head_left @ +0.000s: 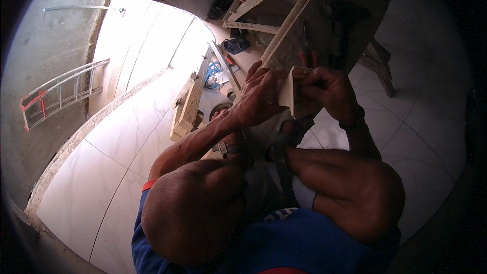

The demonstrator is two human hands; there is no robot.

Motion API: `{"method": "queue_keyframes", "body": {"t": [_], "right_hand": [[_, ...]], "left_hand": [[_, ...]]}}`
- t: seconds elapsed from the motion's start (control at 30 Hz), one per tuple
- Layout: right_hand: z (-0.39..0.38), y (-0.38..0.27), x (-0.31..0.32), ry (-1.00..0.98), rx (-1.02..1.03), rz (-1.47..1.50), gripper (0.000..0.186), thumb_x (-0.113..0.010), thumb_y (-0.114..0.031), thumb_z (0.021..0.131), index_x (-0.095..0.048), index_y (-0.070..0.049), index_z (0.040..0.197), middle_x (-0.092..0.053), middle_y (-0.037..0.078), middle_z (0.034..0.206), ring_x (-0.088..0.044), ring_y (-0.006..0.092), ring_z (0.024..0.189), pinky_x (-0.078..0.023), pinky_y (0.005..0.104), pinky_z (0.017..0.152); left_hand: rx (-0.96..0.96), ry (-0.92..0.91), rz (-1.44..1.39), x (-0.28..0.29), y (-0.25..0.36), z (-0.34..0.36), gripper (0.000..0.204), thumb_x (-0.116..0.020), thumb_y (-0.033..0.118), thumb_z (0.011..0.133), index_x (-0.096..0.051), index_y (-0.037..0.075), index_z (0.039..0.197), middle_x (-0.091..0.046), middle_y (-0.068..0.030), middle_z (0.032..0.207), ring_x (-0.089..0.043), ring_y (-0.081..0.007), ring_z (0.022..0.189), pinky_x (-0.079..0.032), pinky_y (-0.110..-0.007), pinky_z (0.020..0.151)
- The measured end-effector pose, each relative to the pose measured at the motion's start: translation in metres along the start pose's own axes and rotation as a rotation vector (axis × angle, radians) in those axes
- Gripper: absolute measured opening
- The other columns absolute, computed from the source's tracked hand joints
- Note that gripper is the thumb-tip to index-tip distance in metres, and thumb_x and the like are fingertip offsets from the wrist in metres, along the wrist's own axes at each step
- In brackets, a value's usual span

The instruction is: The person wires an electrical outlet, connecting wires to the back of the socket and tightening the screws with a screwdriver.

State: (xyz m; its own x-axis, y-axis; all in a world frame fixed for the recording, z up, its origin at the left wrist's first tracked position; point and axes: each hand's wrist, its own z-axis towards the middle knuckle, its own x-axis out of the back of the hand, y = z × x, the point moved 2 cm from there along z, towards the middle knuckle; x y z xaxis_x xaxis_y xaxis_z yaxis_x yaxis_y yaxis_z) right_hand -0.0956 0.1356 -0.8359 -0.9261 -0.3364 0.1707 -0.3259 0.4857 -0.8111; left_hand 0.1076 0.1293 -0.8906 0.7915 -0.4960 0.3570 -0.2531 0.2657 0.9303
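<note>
My left hand (255,96) is closed on the near left side of a small pale board (287,94), held upright on edge above my feet. My right hand (327,89) is at the board's right side, fingers bent against it; what its fingertips grip there is hard to make out. Just beyond the board, red-handled pliers (307,57) lie on a dark worktop or plank (365,10) among other dark tools too shadowed to name. I am squatting, with both knees below my hands.
Wooden frames (251,25) stand ahead. Timber offcuts (190,106), a blue cable coil (213,76) and a dark bag (234,45) lie left of my hands. An aluminium ladder (61,99) is at the left wall by a bright opening. White tiles (101,182) form the floor.
</note>
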Motion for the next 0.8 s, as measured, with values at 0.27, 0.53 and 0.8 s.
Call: {"method": "queue_keyframes", "body": {"t": [0.27, 0.53, 0.8], "right_hand": [[0.001, -0.007, 0.000, -0.043, -0.003, -0.059, 0.008, -0.071, -0.005, 0.080, -0.067, -0.003, 0.085, -0.062, 0.023, 0.117, -0.043, 0.0224, 0.132, -0.030, 0.0377, 0.110], [-0.004, -0.007, 0.009, -0.063, 0.113, -0.175, 0.007, -0.067, 0.001, 0.081, -0.063, -0.001, 0.087, -0.067, 0.011, 0.091, -0.065, 0.0161, 0.090, -0.051, 0.0319, 0.083], [0.003, -0.002, 0.011, -0.142, 0.228, -0.144, 0.007, -0.068, -0.003, 0.080, -0.062, -0.003, 0.084, -0.068, 0.010, 0.082, -0.067, 0.0158, 0.076, -0.053, 0.0313, 0.072]], "left_hand": [[-0.025, -0.002, -0.027, 0.003, 0.000, -0.001, 0.067, -0.084, 0.019, 0.060, -0.051, 0.011, 0.118, -0.064, -0.0100, 0.103, -0.059, -0.0308, 0.105, -0.025, -0.053, 0.109], [-0.118, 0.000, 0.000, 0.003, 0.004, 0.005, 0.070, -0.082, 0.012, 0.056, -0.050, 0.013, 0.119, -0.064, -0.0090, 0.102, -0.057, -0.0326, 0.107, -0.022, -0.056, 0.111], [-0.184, 0.006, 0.051, 0.006, 0.006, 0.003, 0.068, -0.078, 0.007, 0.058, -0.050, 0.014, 0.119, -0.063, -0.0069, 0.098, -0.058, -0.0317, 0.102, -0.020, -0.057, 0.111]]}}
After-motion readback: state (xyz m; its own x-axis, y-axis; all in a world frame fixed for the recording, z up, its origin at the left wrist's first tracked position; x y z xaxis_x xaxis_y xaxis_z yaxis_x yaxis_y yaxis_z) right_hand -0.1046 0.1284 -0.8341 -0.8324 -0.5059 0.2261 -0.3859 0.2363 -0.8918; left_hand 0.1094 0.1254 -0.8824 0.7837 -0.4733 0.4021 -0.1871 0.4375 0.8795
